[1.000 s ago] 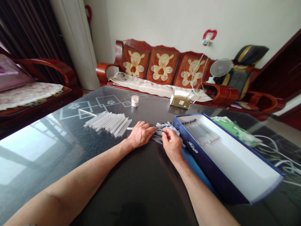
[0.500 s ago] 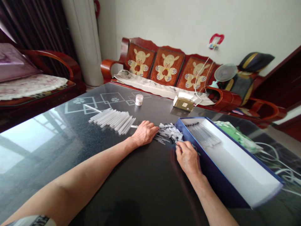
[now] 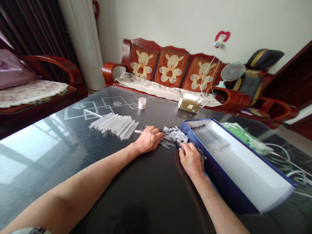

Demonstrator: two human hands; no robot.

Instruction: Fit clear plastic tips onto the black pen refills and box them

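My left hand (image 3: pixel 149 139) rests on the dark table with its fingers curled together at the left side of a pile of small white and black pieces (image 3: pixel 177 133). What lies under its fingers is hidden; a short pale stick (image 3: pixel 137 131) shows behind the wrist. My right hand (image 3: pixel 192 158) is closed in a pinch at the pile's near right edge, by small black pieces, but what it grips is too small to name. Thin clear rods (image 3: pixel 166 144) lie between the hands. Farther left, several translucent white tubes (image 3: pixel 115 125) lie side by side in a row.
A long blue box (image 3: pixel 220 175) with a white inside stands right of my right hand, holding a row of clear tubes with dark ends (image 3: pixel 211 138). Beyond are a small round jar (image 3: pixel 142 103), a tissue box (image 3: pixel 188 105), a green packet (image 3: pixel 247 136) and white cables (image 3: pixel 301 177).
My right hand has shifted slightly left along the pile's edge, still pinched. The left hand stays in nearly the same place, and the whole view has moved a little.
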